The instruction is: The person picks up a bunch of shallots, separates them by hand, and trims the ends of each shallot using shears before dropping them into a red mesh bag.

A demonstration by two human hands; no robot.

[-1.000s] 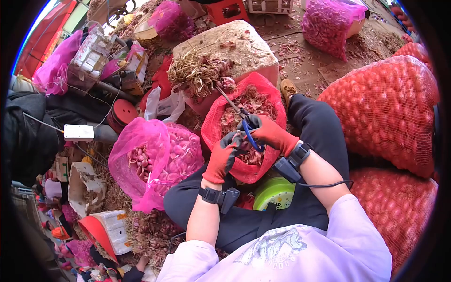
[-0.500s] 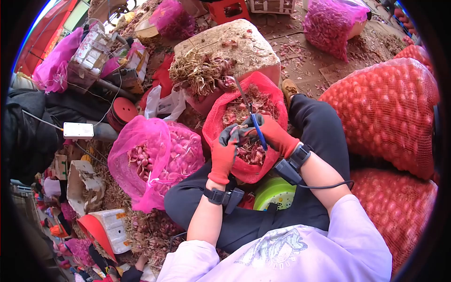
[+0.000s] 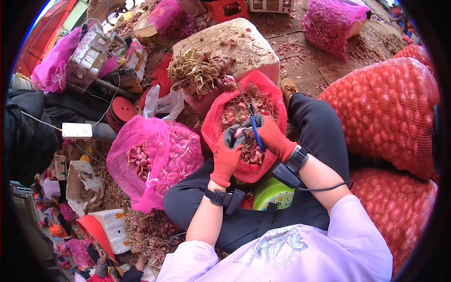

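Observation:
Both hands wear red gloves with grey fingertips over a red mesh sack [image 3: 213, 127] full of shallot trimmings. My left hand [image 3: 226, 152] pinches a small shallot [image 3: 238, 133] at its fingertips. My right hand [image 3: 271, 135] grips blue-handled scissors [image 3: 252, 123], blades pointing up and away over the sack, close beside the shallot. A black band with a small device sits on each wrist.
A pink mesh bag of peeled shallots [image 3: 157, 157] lies by my left knee. Large red net sacks of onions [image 3: 385, 108] fill the right side. A pale block [image 3: 244, 44] with dried stalks stands ahead. A green bowl [image 3: 272, 192] rests in my lap. Boxes and clutter lie at left.
The scissors have swung from pointing up-left to more upright. My left hand has risen toward my right, bringing the shallot up beside the blades.

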